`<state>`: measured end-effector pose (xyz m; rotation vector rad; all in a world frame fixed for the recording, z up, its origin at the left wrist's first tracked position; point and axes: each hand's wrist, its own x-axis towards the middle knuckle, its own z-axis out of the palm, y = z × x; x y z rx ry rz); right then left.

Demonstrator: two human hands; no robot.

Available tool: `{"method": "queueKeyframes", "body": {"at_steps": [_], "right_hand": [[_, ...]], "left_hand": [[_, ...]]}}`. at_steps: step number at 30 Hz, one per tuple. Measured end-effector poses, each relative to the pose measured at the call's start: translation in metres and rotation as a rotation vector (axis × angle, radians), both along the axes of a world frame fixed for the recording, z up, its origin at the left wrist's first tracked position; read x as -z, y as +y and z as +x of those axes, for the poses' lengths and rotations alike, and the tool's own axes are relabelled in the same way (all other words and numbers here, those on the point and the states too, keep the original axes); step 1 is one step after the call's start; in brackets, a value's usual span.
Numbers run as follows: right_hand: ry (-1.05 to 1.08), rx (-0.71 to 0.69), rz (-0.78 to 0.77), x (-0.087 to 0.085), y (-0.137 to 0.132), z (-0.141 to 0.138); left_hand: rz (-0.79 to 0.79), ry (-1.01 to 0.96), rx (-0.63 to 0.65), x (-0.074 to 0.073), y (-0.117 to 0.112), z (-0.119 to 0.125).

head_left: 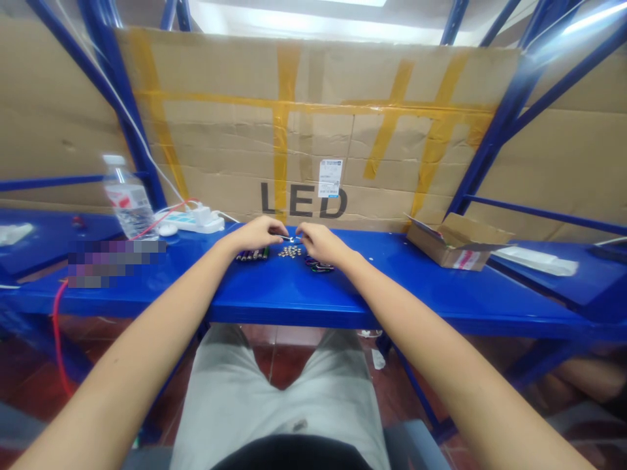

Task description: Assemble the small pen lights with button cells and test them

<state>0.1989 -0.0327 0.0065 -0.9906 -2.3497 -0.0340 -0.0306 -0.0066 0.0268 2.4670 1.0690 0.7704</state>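
Observation:
My left hand [257,233] is over the blue table, thumb and fingers pinched on a small slim metallic piece [283,237] whose kind I cannot make out. Facing it, my right hand [318,241] has its fingertips closed close to that piece; what they hold is too small to name. Between and just below the hands lies a pile of small silvery metal parts [290,251]. A row of dark, slim pieces with shiny ends [252,255] lies under my left hand. Beneath my right hand is a bunch of dark, colourful pieces [319,264], partly covered by it.
An open cardboard box [455,245] stands on the right of the blue table [294,297]. At the left are a clear plastic bottle [130,202] and a white power strip [196,219] with cables. A large cardboard sheet [220,150] marked LED forms the back wall.

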Motion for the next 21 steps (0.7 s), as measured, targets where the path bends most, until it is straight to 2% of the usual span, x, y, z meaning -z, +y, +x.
{"method": "queueKeyframes", "body": {"at_steps": [5,7,12,16,18,21], "right_hand": [[0.226,-0.043,-0.081,-0.006,-0.002,0.002],[0.303,-0.051,-0.132,-0.007,0.000,0.001],[0.379,-0.030,-0.209,-0.003,0.008,0.002],[0.388,-0.056,-0.247,-0.001,0.008,0.005],[0.342,-0.093,-0.221,-0.002,0.005,0.006],[0.281,-0.128,-0.104,-0.002,0.003,0.005]], "left_hand": [[0.106,-0.328,0.035,0.006,-0.005,0.015],[0.149,-0.388,0.055,0.008,-0.009,0.022],[0.254,-0.358,0.035,0.009,-0.014,0.030],[0.179,-0.400,0.027,0.010,-0.008,0.028],[0.142,-0.417,0.039,0.011,-0.005,0.027],[0.156,-0.427,0.013,0.012,-0.003,0.026]]}}
